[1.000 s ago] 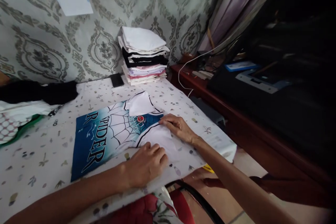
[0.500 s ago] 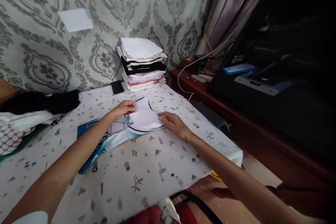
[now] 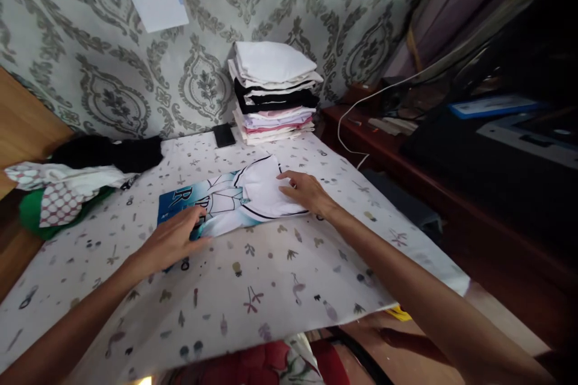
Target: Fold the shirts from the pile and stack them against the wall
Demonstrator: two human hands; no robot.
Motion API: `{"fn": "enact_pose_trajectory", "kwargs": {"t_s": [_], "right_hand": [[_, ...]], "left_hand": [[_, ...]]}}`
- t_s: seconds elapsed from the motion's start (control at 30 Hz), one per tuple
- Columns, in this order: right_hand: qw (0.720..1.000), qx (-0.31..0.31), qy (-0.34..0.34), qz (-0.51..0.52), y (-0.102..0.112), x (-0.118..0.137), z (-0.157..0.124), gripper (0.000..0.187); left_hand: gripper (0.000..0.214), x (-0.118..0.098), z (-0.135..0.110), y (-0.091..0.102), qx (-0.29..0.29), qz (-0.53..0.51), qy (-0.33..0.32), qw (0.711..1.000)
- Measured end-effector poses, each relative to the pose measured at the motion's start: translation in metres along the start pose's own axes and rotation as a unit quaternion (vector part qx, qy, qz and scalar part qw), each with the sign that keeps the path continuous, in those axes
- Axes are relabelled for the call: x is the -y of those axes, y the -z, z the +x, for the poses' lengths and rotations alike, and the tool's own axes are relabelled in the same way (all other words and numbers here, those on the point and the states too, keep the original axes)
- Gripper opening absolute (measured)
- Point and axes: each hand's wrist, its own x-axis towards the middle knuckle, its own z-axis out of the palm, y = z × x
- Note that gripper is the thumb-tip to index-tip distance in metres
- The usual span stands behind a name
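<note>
A blue and white printed shirt (image 3: 226, 201) lies partly folded on the patterned table cover (image 3: 253, 289), its white sleeves turned onto its middle. My right hand (image 3: 304, 190) rests flat on the folded white part, fingers stretched out. My left hand (image 3: 174, 242) lies on the shirt's near left edge with fingers spread; nothing is held in it.
A stack of folded shirts (image 3: 273, 91) stands against the wallpapered wall, a dark phone (image 3: 224, 135) beside it. Loose clothes (image 3: 67, 183) are heaped at the left. A dark wooden bench with cables and a machine (image 3: 506, 150) runs along the right.
The near half of the shirt was folded away from me over its front. My left hand then drew back from the collar to the shirt's near left edge. The view shifted left.
</note>
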Motion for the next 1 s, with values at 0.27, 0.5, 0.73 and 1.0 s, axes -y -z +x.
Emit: {"fn": "enact_pose_trajectory", "kwargs": {"t_s": [0.27,0.5,0.73,1.0], "right_hand": [[0.996,-0.028,0.066,0.061,-0.002,0.0,0.006,0.025],[0.986,-0.077,0.114,0.099,-0.015,-0.003,0.014,0.038],[0.999,-0.02,0.045,-0.002,-0.019,-0.011,0.015,0.035],[0.999,-0.024,0.044,-0.008,-0.019,-0.012,0.015,0.039]], "left_hand": [[0.027,0.046,-0.035,0.0,-0.044,-0.045,0.114,0.991],[0.042,0.07,-0.027,0.009,-0.081,-0.326,0.183,0.924],[0.052,0.076,-0.026,-0.005,-0.101,-0.303,0.201,0.926],[0.04,0.077,-0.025,-0.013,-0.175,-0.077,0.144,0.971]]}}
